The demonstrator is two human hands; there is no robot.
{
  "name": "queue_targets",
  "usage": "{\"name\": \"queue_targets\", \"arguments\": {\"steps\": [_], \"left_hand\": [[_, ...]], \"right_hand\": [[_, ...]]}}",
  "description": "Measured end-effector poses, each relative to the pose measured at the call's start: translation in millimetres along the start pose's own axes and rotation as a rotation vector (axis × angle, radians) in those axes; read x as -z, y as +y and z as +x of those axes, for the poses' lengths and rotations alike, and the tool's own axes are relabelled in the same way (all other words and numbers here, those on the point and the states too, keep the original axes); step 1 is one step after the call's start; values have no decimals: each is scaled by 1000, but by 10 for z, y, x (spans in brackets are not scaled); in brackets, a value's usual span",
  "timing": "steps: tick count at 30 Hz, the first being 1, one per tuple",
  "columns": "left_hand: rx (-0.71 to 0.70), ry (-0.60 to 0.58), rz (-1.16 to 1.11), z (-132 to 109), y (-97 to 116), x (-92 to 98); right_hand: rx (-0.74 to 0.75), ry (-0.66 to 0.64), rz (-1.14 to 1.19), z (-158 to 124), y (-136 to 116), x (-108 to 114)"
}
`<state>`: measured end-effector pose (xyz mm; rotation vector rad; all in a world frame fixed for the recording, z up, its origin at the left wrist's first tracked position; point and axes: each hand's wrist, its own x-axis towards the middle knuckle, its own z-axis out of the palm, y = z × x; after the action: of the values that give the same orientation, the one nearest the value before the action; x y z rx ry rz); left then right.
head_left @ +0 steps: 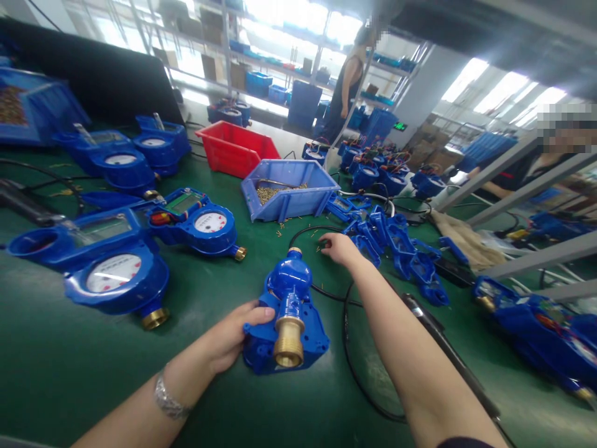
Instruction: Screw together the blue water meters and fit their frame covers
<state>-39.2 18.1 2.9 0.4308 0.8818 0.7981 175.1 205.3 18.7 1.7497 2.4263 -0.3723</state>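
Observation:
My left hand [236, 333] grips a blue water meter [293, 280] by its side, thumb on top. The meter lies with its underside up, and its brass threaded end [289, 345] points towards me. Beyond it, my right hand [341, 250] reaches down to the green tabletop, fingers curled and pinched together. Small brass screws [314, 234] lie scattered around those fingertips; whether one is between them I cannot make out. Further back, a blue bin [293, 198] holds many such screws. A black electric screwdriver [436, 336] lies beside my right forearm, partly hidden by it.
Several water meters with dials [114, 274] stand at left. Blue plastic covers [396, 239] are heaped at right, near more meters [536, 330]. A red bin [237, 149] sits behind. A black cable [346, 330] loops across the green table [205, 398]. Two people are in the background.

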Motion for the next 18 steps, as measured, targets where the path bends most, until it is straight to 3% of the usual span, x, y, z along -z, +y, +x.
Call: {"name": "queue_targets", "arguments": {"steps": [5, 11, 15, 18], "left_hand": [[20, 14, -13, -3, 14, -16], [21, 22, -43, -30, 12, -44], [29, 17, -31, -38, -8, -60], [20, 40, -25, -49, -8, -90]], "right_hand": [[24, -132, -79, 175, -3, -33], [-55, -216, -155, 262, -306, 15], [-118, -161, -101, 136, -453, -29], [-153, -69, 25, -26, -378, -14]]}}
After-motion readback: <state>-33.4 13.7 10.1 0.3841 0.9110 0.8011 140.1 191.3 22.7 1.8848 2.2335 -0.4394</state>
